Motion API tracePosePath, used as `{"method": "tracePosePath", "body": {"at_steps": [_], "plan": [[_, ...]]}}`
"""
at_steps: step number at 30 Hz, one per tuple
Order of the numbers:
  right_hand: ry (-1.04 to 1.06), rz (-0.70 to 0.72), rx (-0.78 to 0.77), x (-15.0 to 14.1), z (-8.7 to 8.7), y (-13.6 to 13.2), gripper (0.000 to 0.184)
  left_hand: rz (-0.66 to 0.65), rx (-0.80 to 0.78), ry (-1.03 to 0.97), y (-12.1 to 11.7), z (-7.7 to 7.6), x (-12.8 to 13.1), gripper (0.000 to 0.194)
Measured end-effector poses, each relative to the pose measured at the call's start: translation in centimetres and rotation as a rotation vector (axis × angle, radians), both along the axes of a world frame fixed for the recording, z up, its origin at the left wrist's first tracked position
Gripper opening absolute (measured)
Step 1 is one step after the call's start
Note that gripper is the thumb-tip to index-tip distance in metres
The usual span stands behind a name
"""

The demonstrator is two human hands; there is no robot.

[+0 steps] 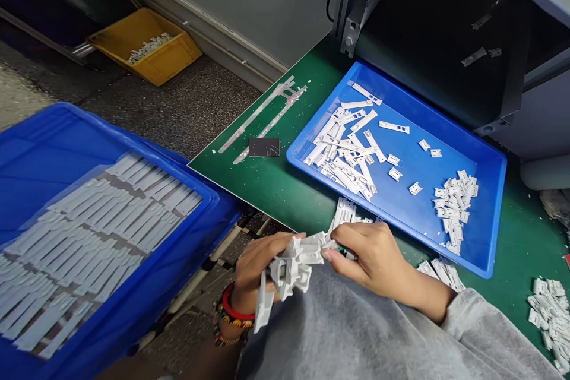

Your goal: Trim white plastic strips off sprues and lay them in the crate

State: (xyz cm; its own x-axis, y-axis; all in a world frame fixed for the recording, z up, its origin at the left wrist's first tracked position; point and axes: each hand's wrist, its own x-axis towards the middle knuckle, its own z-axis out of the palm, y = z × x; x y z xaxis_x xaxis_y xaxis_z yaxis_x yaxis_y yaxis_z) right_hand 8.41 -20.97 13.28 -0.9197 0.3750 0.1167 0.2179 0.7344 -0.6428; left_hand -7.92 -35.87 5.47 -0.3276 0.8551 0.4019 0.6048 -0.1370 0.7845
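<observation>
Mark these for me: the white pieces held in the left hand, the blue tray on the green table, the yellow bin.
White pieces [291, 267]: head view, middle of the held bunch.
Blue tray [418, 167]: head view, bare part of its floor.
Yellow bin [173, 60]: head view, outer side wall.

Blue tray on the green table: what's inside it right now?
In the blue tray, long white strips lie heaped toward the left, small white pieces are piled toward the right, with a few loose between. Whatever lies beneath both piles is covered.
</observation>
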Motion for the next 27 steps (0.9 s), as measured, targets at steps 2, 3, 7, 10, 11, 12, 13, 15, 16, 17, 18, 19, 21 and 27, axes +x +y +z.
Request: {"method": "tracePosePath", "body": {"at_steps": [2, 3, 7, 10, 11, 12, 13, 15, 16, 17, 18, 19, 21, 27], "plan": [[-0.004, -0.014, -0.006, 0.0, -0.2, -0.1, 0.041, -0.039, 0.075, 0.017, 0.0, -0.1, 0.1, 0.04], [-0.012, -0.02, -0.014, 0.0, -0.3, -0.1, 0.042, -0.055, 0.114, 0.028, 0.1, -0.1, 0.1, 0.042], [-0.061, -0.037, -0.1, 0.1, -0.4, -0.3, 0.041, 0.028, 0.074, 0.005, 0.5, -0.1, 0.7, 0.04], [-0.064, -0.024, -0.209, 0.1, -0.2, -0.2, 0.041, 0.105, 0.076, 0.007, 1.2, 0.6, 0.9, 0.031], [-0.06, -0.015, -0.253, 0.1, -0.1, -0.1, 0.04, 0.109, 0.067, -0.004, 1.5, 0.9, 0.9, 0.026], [-0.055, -0.012, -0.296, 0.1, 0.1, 0.0, 0.038, 0.092, 0.039, -0.053, 1.7, 1.2, 0.9, 0.021], [-0.049, -0.018, -0.335, 0.1, 0.2, 0.3, 0.036, 0.064, -0.002, -0.148, 1.8, 1.4, 0.8, 0.015], [-0.029, -0.048, -0.394, 0.0, 0.3, 1.0, 0.031, -0.028, -0.082, -0.426, 1.9, 1.6, 0.6, 0.008], [-0.018, -0.061, -0.413, -0.1, 0.2, 1.3, 0.029, -0.08, -0.109, -0.572, 1.8, 1.5, 0.6, 0.014], [-0.011, -0.065, -0.429, -0.2, 0.2, 1.7, 0.027, -0.133, -0.129, -0.697, 1.7, 1.4, 0.5, 0.022], [-0.008, -0.055, -0.444, -0.4, 0.0, 2.0, 0.025, -0.187, -0.15, -0.797, 1.5, 1.2, 0.5, 0.03], [-0.007, -0.037, -0.456, -0.5, -0.1, 2.2, 0.024, -0.246, -0.175, -0.877, 1.4, 0.9, 0.6, 0.036], [-0.008, 0.01, -0.479, -0.8, -0.3, 2.4, 0.023, -0.345, -0.24, -1.014, 1.2, 0.6, 0.7, 0.042], [0.025, 0.114, -0.511, -1.3, -0.6, 2.3, 0.025, -0.453, -0.344, -1.278, 1.7, 0.5, 1.6, 0.043]]}}
